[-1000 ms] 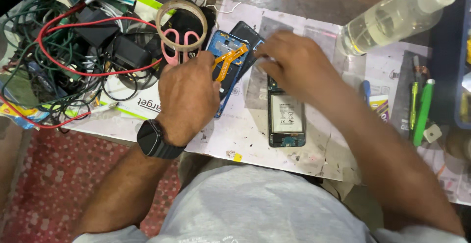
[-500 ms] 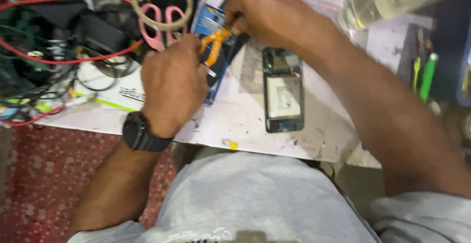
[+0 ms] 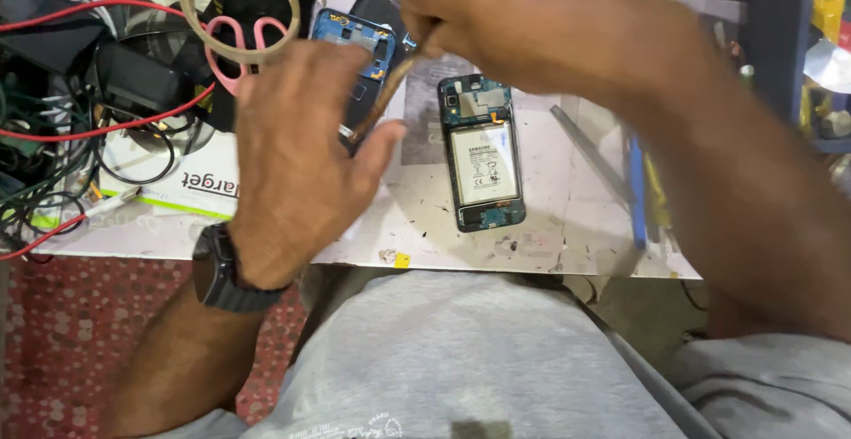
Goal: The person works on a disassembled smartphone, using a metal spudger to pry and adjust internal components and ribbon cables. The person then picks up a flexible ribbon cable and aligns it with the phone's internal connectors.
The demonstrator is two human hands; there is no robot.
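Cluttered repair bench (image 3: 532,244), phones opened.
Right hand (image 3: 532,23) pinches a brown stick (image 3: 390,85); left hand (image 3: 297,151), fingers loose, rests against the blue frame (image 3: 355,45) beneath.

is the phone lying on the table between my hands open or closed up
Open. The phone lies flat with its back cover off: the white battery and the circuit boards above and below it are exposed.

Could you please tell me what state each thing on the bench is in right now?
Opened dark smartphone with white battery: back cover off, lying flat, untouched.
Blue phone frame: separate, partly under the left hand.
Thin brown stick tool: pinched in the right hand, tilted.
Pink-handled scissors: closed, lying flat.
Tape roll: lying over the scissors.
Red wire: loose, tangled.
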